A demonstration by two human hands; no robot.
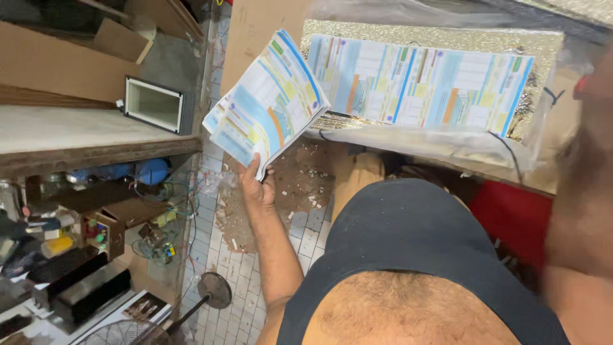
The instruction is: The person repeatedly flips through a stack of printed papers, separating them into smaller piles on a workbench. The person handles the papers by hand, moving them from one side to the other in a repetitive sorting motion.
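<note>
Across the top of the view, a long printed sheet (418,86) lies flat on silvery foil padding (440,38) under clear plastic wrap. Below spreads the tiled floor (242,281), strewn with debris, with a cluttered wooden bench (96,137) at the left and a fan stand (214,291) near its foot. A folded printed booklet (268,102) is raised just left of the sheet, pinched at its lower edge by the left hand (257,185), arm stretched upward. The right hand is blurred at the frame edge; I cannot tell its grip
</note>
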